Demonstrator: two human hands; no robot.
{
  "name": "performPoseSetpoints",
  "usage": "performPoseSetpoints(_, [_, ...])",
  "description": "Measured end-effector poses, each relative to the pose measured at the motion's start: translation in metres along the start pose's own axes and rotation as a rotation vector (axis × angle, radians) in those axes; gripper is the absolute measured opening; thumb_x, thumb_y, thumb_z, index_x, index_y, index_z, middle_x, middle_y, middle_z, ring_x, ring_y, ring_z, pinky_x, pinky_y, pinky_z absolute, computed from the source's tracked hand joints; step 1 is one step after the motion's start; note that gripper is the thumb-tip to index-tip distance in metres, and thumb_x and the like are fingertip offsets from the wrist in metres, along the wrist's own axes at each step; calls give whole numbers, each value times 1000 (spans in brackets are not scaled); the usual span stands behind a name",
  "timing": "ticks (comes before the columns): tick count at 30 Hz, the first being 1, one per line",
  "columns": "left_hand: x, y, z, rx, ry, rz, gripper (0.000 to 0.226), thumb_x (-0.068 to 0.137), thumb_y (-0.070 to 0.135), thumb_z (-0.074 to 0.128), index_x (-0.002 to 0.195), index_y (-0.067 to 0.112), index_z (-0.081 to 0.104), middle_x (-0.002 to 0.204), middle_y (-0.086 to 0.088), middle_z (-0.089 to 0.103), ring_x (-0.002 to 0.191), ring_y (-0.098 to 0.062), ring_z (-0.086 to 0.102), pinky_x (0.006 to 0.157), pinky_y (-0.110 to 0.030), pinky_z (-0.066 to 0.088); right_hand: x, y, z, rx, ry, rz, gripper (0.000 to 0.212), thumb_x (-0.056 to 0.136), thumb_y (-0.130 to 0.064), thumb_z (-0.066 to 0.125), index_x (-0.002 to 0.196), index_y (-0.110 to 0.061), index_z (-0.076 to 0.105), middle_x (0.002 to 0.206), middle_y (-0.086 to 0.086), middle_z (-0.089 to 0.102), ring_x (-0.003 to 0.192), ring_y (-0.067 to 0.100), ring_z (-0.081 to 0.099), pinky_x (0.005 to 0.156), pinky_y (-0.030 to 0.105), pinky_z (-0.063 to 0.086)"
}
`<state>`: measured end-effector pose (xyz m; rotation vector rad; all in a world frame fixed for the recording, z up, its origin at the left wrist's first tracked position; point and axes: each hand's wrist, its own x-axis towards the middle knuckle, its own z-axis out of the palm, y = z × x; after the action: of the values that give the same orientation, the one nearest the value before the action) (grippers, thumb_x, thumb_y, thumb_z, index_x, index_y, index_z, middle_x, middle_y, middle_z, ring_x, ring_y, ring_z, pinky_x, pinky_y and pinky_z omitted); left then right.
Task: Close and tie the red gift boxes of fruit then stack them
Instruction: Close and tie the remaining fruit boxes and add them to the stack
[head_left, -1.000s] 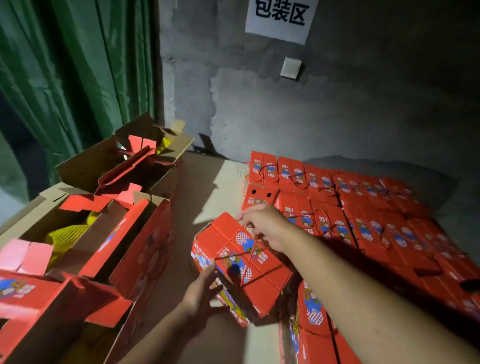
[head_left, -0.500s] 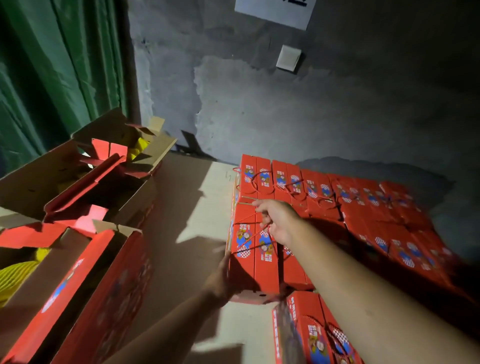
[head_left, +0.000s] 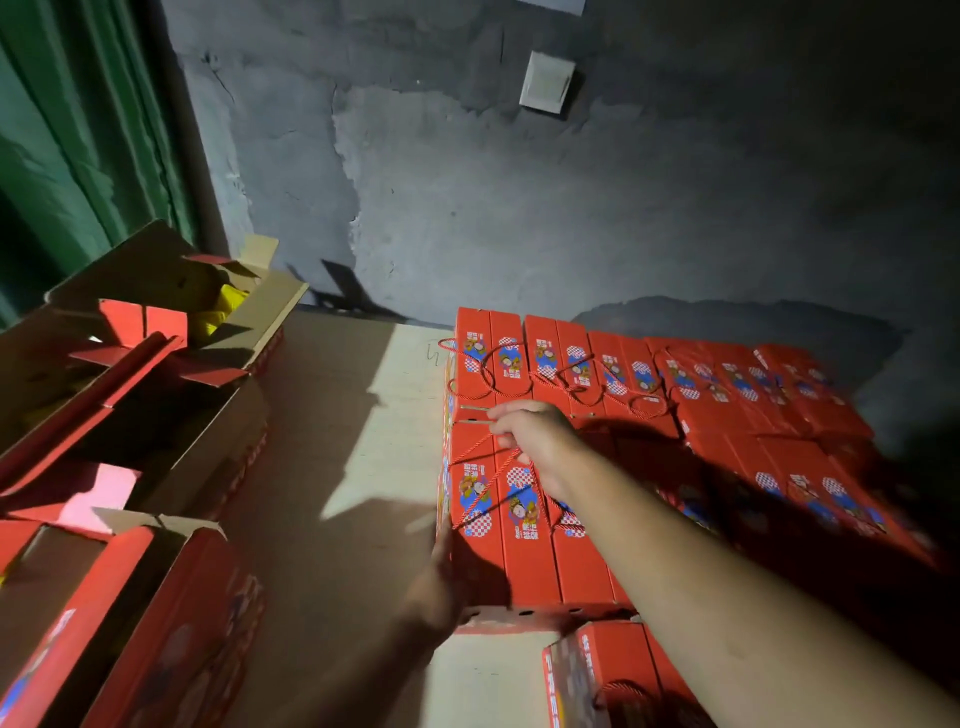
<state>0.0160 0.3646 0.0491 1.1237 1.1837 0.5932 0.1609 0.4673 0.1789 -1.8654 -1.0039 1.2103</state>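
A closed red gift box (head_left: 511, 525) with a red cord handle lies flat at the front left corner of the stack of closed red boxes (head_left: 727, 405). My right hand (head_left: 535, 441) rests on the box's far end, fingers curled around its cord. My left hand (head_left: 441, 582) presses flat against the box's near left side, mostly in shadow. Another closed red box (head_left: 608, 670) stands lower, in front of the stack.
Open red gift boxes (head_left: 156, 613) with raised flaps crowd the left side; yellow foam-netted fruit (head_left: 223, 306) shows in the far one. A pale cardboard surface (head_left: 343, 467) runs between them and the stack. A grey wall stands behind, a green curtain at far left.
The box was tilted and in the air between both hands; it now lies flat and square in the stack's front left corner. The view has swung right and down.
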Motion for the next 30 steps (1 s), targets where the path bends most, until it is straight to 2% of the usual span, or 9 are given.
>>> performPoseSetpoints(2, [-6, 1, -2, 38, 11, 8, 78, 93, -19, 37, 152, 30, 22, 88, 4, 75, 68, -1, 71, 53, -7, 39, -9, -2, 0, -91, -19, -10, 22, 88, -7, 69, 107, -14, 76, 101, 0, 71, 93, 15, 61, 69, 23, 41])
performPoseSetpoints(3, [-9, 2, -2, 69, 19, 18, 80, 91, -20, 39, 156, 23, 22, 106, -4, 71, 80, -3, 70, 77, -17, 53, -15, -2, -1, -137, -38, -8, 24, 88, -9, 71, 111, -13, 75, 106, 1, 69, 99, 16, 59, 74, 23, 42])
performPoseSetpoints(4, [-13, 3, -3, 103, 25, 44, 84, 89, -20, 43, 158, 20, 20, 120, -9, 65, 92, -8, 68, 63, -11, 55, -21, -2, -1, -182, -58, -2, 26, 89, -11, 72, 115, -12, 73, 109, 1, 67, 103, 17, 58, 81, 24, 42])
performPoseSetpoints(5, [-16, 3, -4, 135, 33, 60, 86, 88, -19, 46, 159, 20, 17, 129, -12, 61, 100, -15, 66, 67, -10, 54, -28, -2, -2, -224, -73, 1, 29, 90, -13, 73, 118, -12, 72, 111, 0, 66, 105, 17, 57, 86, 25, 40])
performPoseSetpoints(10, [-31, 0, -6, 260, 62, 107, 79, 95, 0, 58, 161, 21, 19, 120, -9, 69, 98, -26, 72, 83, -34, 59, -70, -3, -5, -381, -64, -45, 40, 90, -20, 75, 128, -12, 67, 128, 5, 66, 111, 19, 62, 94, 29, 47])
performPoseSetpoints(17, [-80, 3, -31, 453, 120, 172, 64, 92, 25, 73, 150, 20, 47, 134, 4, 64, 116, 0, 63, 95, -17, 47, -133, 1, 15, -430, -94, -114, 42, 88, -25, 76, 128, -15, 67, 129, 4, 66, 118, 24, 62, 101, 34, 51])
performPoseSetpoints(22, [-130, -19, -84, 737, 241, 83, 60, 95, 31, 69, 148, 15, 48, 149, -7, 53, 138, -22, 49, 107, -22, 34, -169, 24, 61, -401, -184, -143, 36, 88, -19, 76, 123, -12, 68, 119, 5, 69, 98, 16, 62, 76, 19, 49])
performPoseSetpoints(26, [-183, -47, -130, 855, 352, 13, 58, 91, 21, 64, 147, 19, 50, 151, -6, 49, 140, -21, 44, 112, -24, 32, -199, 51, 113, -403, -268, -116, 33, 86, -23, 78, 117, -16, 71, 111, 4, 71, 105, 20, 65, 94, 28, 49])
performPoseSetpoints(30, [-236, -67, -158, 1005, 419, 17, 65, 96, 21, 50, 158, 31, 31, 158, 3, 38, 146, -19, 33, 117, -35, 35, -234, 81, 165, -399, -398, -95, 31, 86, -29, 77, 115, -21, 72, 114, 1, 72, 109, 19, 66, 98, 30, 50])
